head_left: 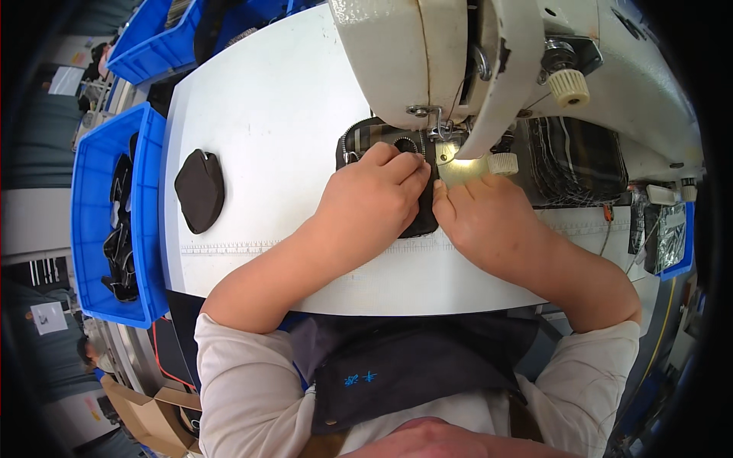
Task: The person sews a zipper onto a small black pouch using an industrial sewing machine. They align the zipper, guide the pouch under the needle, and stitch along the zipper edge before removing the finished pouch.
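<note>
A dark zippered pouch piece (353, 143) lies beside the needle area of a white sewing machine (397, 69). A metal zipper curves along its upper part. My left hand (374, 195) is closed over the piece, fingers bunched on it just left of the presser foot (441, 131). At the piece's right edge, my right hand (485, 217) has its fingers curled in, thumb and fingertips close to the edge below the lit needle plate (450, 156). The hands hide much of the piece, and the undersides of the fingers are out of sight.
A small dark pouch (200, 191) rests on the white table (275, 107) at left. Blue bins (156, 229) stand past that edge, one with dark pieces (121, 237). Stacked dark panels (580, 160) lie right of the needle. A printed ruler (229, 247) runs along the front.
</note>
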### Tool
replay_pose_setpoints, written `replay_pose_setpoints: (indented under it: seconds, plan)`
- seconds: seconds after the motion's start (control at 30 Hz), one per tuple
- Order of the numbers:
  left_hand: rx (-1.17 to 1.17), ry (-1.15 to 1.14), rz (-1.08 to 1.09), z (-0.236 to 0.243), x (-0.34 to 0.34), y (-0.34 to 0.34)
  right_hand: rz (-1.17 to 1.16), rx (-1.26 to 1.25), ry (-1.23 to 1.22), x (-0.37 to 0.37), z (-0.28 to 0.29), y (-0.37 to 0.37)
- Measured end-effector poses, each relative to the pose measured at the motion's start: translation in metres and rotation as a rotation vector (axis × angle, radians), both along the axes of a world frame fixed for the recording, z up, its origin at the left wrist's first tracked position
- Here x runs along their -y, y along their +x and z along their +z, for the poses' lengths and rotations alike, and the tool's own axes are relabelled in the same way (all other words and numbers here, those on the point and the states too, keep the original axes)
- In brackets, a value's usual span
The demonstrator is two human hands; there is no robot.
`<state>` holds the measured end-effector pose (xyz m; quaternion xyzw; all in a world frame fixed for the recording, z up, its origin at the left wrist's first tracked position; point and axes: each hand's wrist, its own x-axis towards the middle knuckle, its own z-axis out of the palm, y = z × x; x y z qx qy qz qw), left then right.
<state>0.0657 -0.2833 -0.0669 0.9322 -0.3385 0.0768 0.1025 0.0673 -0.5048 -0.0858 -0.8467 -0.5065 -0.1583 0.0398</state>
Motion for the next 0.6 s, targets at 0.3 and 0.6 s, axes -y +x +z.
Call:
replay_pose_setpoints:
  seconds: [0.3,0.6]
  plan:
    - [0.083,-0.046,-0.008,-0.005,0.001,0.001,-0.049,-0.018,-0.084,0.001,0.002,-0.005]
    - [0.077,-0.058,0.010,-0.013,-0.006,0.020,-0.097,-0.018,-0.084,-0.001,0.000,0.000]
